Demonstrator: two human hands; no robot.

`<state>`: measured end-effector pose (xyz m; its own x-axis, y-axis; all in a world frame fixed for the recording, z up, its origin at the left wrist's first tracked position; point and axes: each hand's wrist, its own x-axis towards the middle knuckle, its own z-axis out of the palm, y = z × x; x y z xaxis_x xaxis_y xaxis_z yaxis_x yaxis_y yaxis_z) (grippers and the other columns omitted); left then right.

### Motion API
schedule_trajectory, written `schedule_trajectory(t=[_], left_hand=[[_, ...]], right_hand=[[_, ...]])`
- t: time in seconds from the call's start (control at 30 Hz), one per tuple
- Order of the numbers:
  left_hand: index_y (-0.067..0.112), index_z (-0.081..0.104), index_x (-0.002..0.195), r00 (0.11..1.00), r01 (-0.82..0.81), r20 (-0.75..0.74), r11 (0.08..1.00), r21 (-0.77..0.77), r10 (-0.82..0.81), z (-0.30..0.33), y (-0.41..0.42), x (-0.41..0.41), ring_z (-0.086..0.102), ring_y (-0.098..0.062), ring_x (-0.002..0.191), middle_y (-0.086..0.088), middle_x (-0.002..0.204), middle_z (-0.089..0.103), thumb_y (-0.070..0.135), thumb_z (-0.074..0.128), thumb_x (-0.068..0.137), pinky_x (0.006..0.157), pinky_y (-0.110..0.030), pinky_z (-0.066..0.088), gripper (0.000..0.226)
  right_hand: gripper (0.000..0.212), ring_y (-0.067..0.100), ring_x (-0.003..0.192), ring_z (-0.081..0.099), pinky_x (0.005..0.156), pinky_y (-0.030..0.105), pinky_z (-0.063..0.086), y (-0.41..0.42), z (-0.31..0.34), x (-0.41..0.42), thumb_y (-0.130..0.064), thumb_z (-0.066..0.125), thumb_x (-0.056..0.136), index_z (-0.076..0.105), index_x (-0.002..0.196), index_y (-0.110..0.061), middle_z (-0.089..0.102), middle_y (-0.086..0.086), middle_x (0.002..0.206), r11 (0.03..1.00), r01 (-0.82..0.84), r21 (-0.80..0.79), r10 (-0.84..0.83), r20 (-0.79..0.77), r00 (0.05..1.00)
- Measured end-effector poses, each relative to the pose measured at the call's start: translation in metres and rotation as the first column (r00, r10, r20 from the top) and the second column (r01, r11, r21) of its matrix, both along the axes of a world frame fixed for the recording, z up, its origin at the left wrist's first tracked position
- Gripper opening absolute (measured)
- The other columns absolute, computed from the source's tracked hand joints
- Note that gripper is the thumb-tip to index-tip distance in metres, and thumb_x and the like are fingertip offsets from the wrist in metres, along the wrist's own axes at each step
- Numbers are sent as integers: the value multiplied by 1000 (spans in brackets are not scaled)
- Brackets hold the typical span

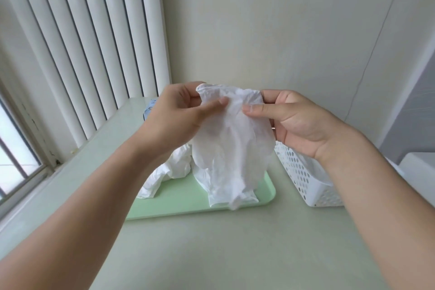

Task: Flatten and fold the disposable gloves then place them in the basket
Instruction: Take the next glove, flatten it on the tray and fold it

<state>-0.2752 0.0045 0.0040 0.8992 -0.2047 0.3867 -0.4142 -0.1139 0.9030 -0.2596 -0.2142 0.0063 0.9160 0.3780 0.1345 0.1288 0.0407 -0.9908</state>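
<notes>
One crumpled white disposable glove (231, 148) hangs in the air above the far part of the table, held up by both hands at its upper edge. The left hand (179, 120) pinches the glove's top left corner, thumb in front and the other fingers curled behind the thin film. The right hand (292, 122) pinches the top right edge, its thumb laid across the front and its fingers behind the glove. The glove droops wrinkled between them, its lower end hanging in front of the pale green tray (188, 202).

On that tray, behind and to the left of the held glove, lies a loose heap of more white gloves (164, 176). A white perforated basket (303, 176) stands just beside the tray on the right, partly hidden by the right wrist. Tray and basket rest on a pale table (211, 242). Something small and blue (148, 110) peeks out behind the left hand; what it is cannot be told. White vertical blinds (82, 42) hang at the left, beside a window (16, 148).
</notes>
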Motion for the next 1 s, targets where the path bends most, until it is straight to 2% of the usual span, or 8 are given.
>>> schedule_trajectory(t=[0.07,0.2,0.33,0.4,0.5,0.63,0.83,1.0], left_hand=[[0,75,104,1000,1,-21,999,46,0,-1,1,7,73,-39,101,-20,103,76,17,72,95,92,-54,58,20],[-4,73,96,993,-94,-57,988,123,102,-2,3,48,68,-25,83,-14,90,74,15,73,93,78,-37,57,19],[-2,73,97,983,-182,30,981,62,181,22,5,76,64,-23,84,-27,101,72,23,76,90,86,-54,57,26],[0,74,94,978,-178,122,982,62,170,28,6,80,67,-15,76,-12,89,77,21,74,92,76,-42,59,21],[9,72,82,964,-176,227,972,154,139,6,9,71,50,5,49,19,55,60,12,69,96,53,-9,39,15],[26,80,87,945,-218,310,905,364,103,-75,19,62,65,8,72,22,79,73,22,77,91,68,-14,46,6],[30,77,98,918,-167,364,680,714,-157,-145,23,44,66,-6,86,16,95,73,34,69,89,70,-33,56,12],[30,75,106,913,-161,368,674,721,-176,-145,23,44,66,-7,96,17,105,71,40,68,90,74,-33,56,20]], right_hand=[[26,14,78,73,67,27,60,1,-2,13,-19,78,73,78,98,-12,77,6,95,998,56,-34,-56,2,998],[12,13,79,73,75,27,61,14,-6,51,-10,75,87,76,99,-11,77,4,94,970,178,-167,-178,18,984],[8,16,84,74,80,29,60,26,11,76,-4,74,88,74,96,-7,77,8,95,958,280,-70,-265,166,950],[14,19,87,74,88,34,60,27,18,80,-1,75,87,73,101,0,77,11,97,943,332,-3,-320,254,912],[13,19,81,70,81,37,58,25,-2,76,0,78,83,74,95,3,78,12,93,911,409,-41,-367,367,855],[18,6,65,55,63,27,44,23,-72,61,-7,82,78,71,70,-18,66,-9,68,881,378,-284,-234,432,871],[23,-7,60,57,59,9,40,12,-119,34,0,73,77,78,81,-22,70,-11,75,669,306,-677,-15,399,917],[27,1,83,62,75,22,51,6,-117,30,-5,69,76,75,80,-31,69,-15,86,595,299,-746,31,393,919]])
